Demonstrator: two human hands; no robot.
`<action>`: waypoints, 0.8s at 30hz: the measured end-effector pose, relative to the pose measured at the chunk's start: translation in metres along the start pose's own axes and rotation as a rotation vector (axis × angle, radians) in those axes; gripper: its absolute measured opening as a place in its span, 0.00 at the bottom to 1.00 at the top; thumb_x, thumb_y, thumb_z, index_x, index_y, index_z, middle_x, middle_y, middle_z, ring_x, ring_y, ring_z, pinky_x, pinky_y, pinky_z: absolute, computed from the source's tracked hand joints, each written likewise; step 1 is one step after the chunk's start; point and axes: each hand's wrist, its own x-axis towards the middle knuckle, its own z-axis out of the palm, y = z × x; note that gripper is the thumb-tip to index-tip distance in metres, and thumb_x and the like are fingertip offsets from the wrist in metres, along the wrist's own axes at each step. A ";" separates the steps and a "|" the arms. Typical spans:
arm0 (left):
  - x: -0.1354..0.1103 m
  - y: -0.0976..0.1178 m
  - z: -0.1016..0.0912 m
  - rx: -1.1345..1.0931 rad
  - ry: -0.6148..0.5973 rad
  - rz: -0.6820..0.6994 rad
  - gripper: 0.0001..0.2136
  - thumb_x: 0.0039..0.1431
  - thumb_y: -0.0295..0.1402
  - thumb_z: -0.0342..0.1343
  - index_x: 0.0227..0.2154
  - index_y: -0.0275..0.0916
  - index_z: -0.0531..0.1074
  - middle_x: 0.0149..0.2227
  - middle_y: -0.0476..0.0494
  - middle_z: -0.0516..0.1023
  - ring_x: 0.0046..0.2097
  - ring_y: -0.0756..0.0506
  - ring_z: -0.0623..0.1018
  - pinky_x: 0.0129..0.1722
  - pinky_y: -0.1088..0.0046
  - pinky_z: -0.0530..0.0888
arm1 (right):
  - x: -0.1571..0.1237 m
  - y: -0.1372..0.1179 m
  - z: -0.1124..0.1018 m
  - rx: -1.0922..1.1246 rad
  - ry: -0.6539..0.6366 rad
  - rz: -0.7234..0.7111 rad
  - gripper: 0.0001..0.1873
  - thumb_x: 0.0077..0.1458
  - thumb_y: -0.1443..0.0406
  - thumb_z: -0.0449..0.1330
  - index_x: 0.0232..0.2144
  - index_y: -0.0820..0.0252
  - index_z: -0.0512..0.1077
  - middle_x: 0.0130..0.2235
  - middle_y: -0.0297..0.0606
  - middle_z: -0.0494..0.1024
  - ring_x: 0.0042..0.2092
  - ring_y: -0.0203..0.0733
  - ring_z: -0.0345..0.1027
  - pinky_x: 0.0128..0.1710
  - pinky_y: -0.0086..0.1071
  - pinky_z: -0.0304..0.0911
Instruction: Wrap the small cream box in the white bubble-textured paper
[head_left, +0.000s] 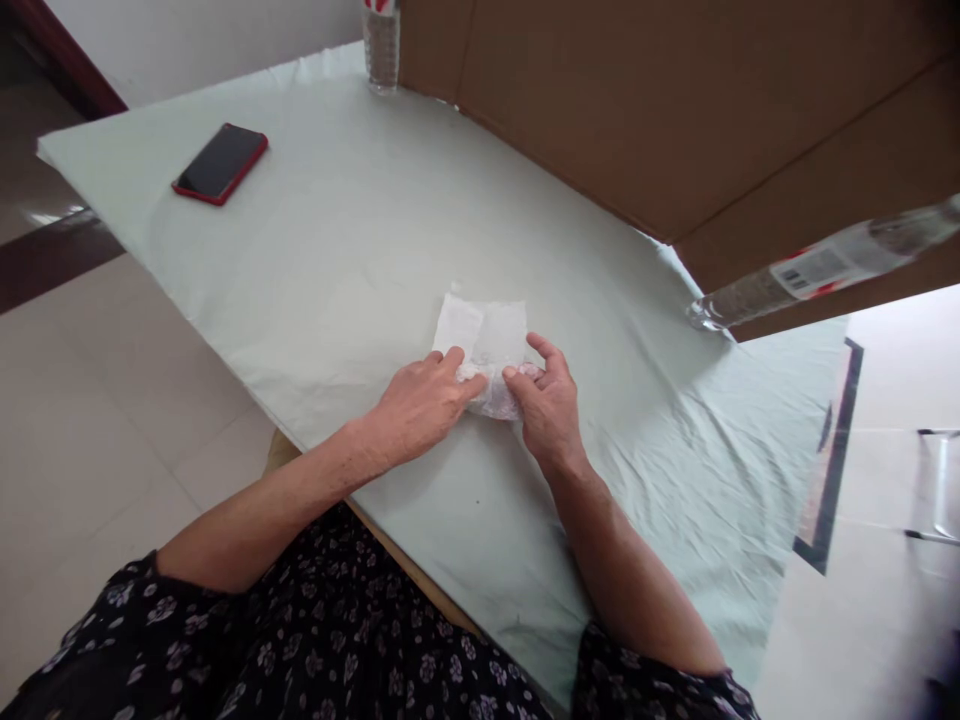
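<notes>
A creased white sheet (501, 328), which looks like tissue paper, lies on the table in front of me. Along its near edge sits a crinkled, partly see-through bundle (499, 398); whether this is folded paper or plastic wrap I cannot tell. My left hand (426, 405) comes in from the left, its fingers bent and closed on the near left part of the sheet and bundle. On the other side, my right hand (551, 405) pinches the right end of the bundle with the thumb, its index finger raised beside the sheet. The fingers hide part of the bundle.
A pale green cloth (322, 250) covers the table. A phone in a red case (221, 165) lies at the far left. Large cardboard (570, 90) stands along the back, with a clear bottle (825, 265) on the right and a clear cup (382, 50) at its left end.
</notes>
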 end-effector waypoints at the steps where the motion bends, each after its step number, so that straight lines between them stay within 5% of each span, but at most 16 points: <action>1: 0.002 0.001 -0.003 0.007 -0.037 -0.002 0.17 0.66 0.24 0.48 0.52 0.43 0.73 0.46 0.37 0.72 0.43 0.40 0.76 0.35 0.68 0.73 | -0.002 -0.002 0.002 -0.002 0.002 -0.021 0.38 0.52 0.54 0.67 0.61 0.54 0.59 0.29 0.26 0.68 0.27 0.36 0.65 0.27 0.32 0.65; 4: 0.004 0.003 -0.007 -0.018 -0.066 -0.026 0.17 0.66 0.24 0.48 0.53 0.43 0.72 0.47 0.37 0.72 0.45 0.39 0.76 0.35 0.67 0.74 | -0.007 -0.011 0.009 -0.036 0.000 -0.065 0.36 0.54 0.57 0.65 0.62 0.54 0.59 0.27 0.23 0.64 0.26 0.34 0.62 0.26 0.30 0.63; 13: 0.001 -0.001 0.014 -0.354 0.192 -0.147 0.20 0.68 0.27 0.48 0.61 0.39 0.60 0.53 0.37 0.72 0.50 0.42 0.77 0.43 0.68 0.77 | -0.005 -0.024 0.025 -0.150 -0.111 -0.079 0.40 0.57 0.54 0.64 0.66 0.59 0.58 0.26 0.26 0.70 0.25 0.35 0.65 0.23 0.30 0.63; 17: -0.001 -0.003 0.025 -0.480 0.305 -0.134 0.24 0.65 0.26 0.49 0.63 0.39 0.59 0.54 0.36 0.71 0.50 0.42 0.77 0.45 0.67 0.77 | -0.009 -0.028 0.022 -0.297 -0.204 -0.120 0.39 0.59 0.56 0.61 0.68 0.60 0.56 0.39 0.38 0.81 0.28 0.37 0.71 0.30 0.36 0.70; 24: -0.010 -0.005 0.033 -0.868 0.432 -0.292 0.24 0.57 0.25 0.53 0.58 0.38 0.65 0.52 0.39 0.73 0.35 0.51 0.74 0.35 0.73 0.76 | -0.025 -0.026 0.011 -0.674 -0.377 -0.397 0.39 0.60 0.65 0.57 0.71 0.51 0.51 0.56 0.46 0.79 0.34 0.40 0.73 0.34 0.38 0.71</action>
